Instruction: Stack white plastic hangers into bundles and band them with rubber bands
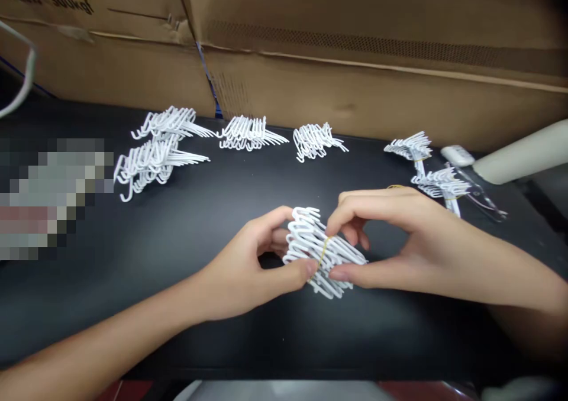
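A bundle of white wire hooks (306,244) is held up over the middle of the black table, with a thin yellow rubber band (325,252) across it. My left hand (261,259) is closed on the bundle's left side, its thumb pressing near the band. From the right, the thumb and forefinger of my right hand (399,235) close around the same bundle beside the band; its other fingers are curled behind. Another bit of yellow band (394,187) shows at the back of my right hand.
Loose piles of white hooks (151,161) (248,133) (317,141) lie along the back. Banded bundles (412,146) (439,182) sit at right, near a white plastic piece (457,155), a clear bag (483,197) and a pale tube (523,152). Cardboard boxes (355,87) stand behind; a blurred-out object (48,200) is at left.
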